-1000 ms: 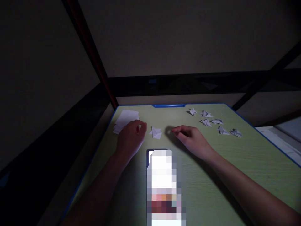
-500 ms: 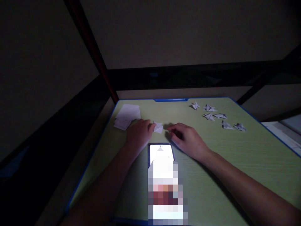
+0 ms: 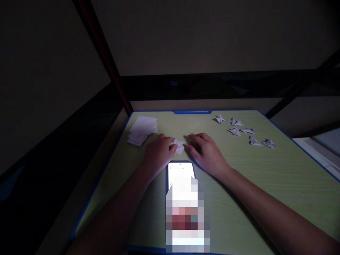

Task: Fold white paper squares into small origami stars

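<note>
A small folded piece of white paper (image 3: 179, 146) is pinched at its left side between the thumb and fingers of my left hand (image 3: 160, 151), just above the table. My right hand (image 3: 209, 153) is to the right of the paper, a short gap away. Its thumb and forefinger are apart and hold nothing. Below both hands lies a lit phone (image 3: 181, 173), its screen mostly blurred out.
The green table (image 3: 239, 184) has a blue rim. At its back left lies a stack of white paper sheets (image 3: 143, 126). Several folded paper figures (image 3: 235, 131) are spread at the back right. White items (image 3: 316, 152) stand beyond the right edge.
My left fingers have closed on the folded paper, which has turned slightly. My right thumb and forefinger have spread apart. The picture on the phone screen has changed a little.
</note>
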Action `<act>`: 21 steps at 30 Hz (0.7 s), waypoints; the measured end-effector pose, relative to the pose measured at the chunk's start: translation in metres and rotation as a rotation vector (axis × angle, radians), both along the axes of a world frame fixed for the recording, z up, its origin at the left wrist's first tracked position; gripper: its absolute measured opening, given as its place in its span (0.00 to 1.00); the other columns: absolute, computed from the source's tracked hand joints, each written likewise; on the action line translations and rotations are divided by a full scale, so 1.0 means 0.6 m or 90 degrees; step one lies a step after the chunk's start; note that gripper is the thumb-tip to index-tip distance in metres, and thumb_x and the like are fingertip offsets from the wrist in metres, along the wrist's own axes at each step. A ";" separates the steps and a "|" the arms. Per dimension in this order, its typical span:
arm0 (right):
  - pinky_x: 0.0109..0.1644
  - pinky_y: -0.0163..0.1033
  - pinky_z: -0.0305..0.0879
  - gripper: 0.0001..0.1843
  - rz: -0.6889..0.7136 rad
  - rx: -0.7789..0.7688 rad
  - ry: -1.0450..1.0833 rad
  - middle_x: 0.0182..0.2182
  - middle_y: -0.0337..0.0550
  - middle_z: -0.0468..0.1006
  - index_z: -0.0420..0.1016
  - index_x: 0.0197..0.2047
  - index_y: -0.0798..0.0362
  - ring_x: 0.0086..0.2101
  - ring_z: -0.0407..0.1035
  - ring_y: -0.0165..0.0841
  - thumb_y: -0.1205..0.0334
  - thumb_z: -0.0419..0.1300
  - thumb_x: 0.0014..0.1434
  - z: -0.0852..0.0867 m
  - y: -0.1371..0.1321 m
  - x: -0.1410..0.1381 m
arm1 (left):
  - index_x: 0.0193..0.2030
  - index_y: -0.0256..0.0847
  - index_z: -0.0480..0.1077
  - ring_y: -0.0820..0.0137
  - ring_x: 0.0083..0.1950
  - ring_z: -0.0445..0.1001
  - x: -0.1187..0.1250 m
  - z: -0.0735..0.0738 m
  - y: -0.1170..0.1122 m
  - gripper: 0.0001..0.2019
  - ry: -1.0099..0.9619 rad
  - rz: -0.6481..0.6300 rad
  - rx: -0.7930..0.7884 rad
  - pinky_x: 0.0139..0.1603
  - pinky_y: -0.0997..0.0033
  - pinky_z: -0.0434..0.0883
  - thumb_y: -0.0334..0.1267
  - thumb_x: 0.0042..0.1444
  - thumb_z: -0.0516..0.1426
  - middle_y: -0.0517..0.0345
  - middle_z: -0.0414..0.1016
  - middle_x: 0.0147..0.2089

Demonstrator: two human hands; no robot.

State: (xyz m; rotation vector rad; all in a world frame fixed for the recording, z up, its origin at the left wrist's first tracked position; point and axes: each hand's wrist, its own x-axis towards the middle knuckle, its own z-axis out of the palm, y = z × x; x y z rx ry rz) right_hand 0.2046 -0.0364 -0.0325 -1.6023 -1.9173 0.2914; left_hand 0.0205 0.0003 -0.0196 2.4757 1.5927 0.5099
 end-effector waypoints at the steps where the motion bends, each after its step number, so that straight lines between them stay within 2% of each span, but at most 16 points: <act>1: 0.53 0.52 0.63 0.22 -0.001 -0.001 -0.001 0.45 0.56 0.72 0.72 0.54 0.60 0.46 0.66 0.44 0.59 0.54 0.59 -0.002 0.002 0.003 | 0.44 0.41 0.74 0.67 0.38 0.71 -0.001 0.002 0.000 0.11 -0.004 -0.001 -0.006 0.35 0.69 0.62 0.41 0.59 0.54 0.54 0.73 0.40; 5: 0.54 0.51 0.62 0.20 0.004 0.001 -0.015 0.44 0.54 0.73 0.75 0.51 0.58 0.47 0.66 0.43 0.64 0.53 0.58 -0.007 0.005 0.010 | 0.40 0.42 0.75 0.68 0.37 0.70 -0.006 0.008 0.000 0.11 0.003 -0.004 -0.003 0.36 0.70 0.62 0.41 0.60 0.53 0.55 0.72 0.37; 11: 0.54 0.54 0.60 0.22 0.042 -0.007 -0.083 0.48 0.54 0.72 0.74 0.54 0.55 0.49 0.64 0.45 0.67 0.52 0.58 -0.004 0.000 0.004 | 0.43 0.42 0.73 0.67 0.37 0.71 -0.002 0.006 -0.012 0.17 0.015 -0.016 0.013 0.34 0.70 0.62 0.52 0.54 0.59 0.55 0.72 0.39; 16: 0.55 0.52 0.60 0.18 0.042 -0.002 -0.006 0.46 0.51 0.73 0.78 0.47 0.54 0.49 0.65 0.42 0.70 0.52 0.56 -0.007 0.002 0.006 | 0.47 0.41 0.72 0.67 0.39 0.71 -0.002 0.010 -0.014 0.11 0.031 -0.041 0.061 0.37 0.69 0.64 0.39 0.58 0.56 0.54 0.71 0.41; 18: 0.55 0.51 0.60 0.16 0.037 0.003 0.035 0.44 0.49 0.74 0.78 0.44 0.54 0.48 0.66 0.41 0.70 0.53 0.55 -0.008 0.004 0.007 | 0.47 0.39 0.72 0.65 0.41 0.70 -0.002 0.012 -0.014 0.12 0.024 -0.055 0.083 0.41 0.68 0.66 0.40 0.59 0.55 0.52 0.70 0.41; 21: 0.55 0.50 0.61 0.14 0.036 0.013 0.061 0.42 0.48 0.75 0.78 0.41 0.55 0.47 0.66 0.40 0.70 0.54 0.55 -0.006 0.004 0.006 | 0.47 0.39 0.72 0.63 0.44 0.69 0.002 0.011 -0.013 0.17 0.026 -0.103 0.088 0.44 0.65 0.66 0.45 0.54 0.61 0.51 0.70 0.42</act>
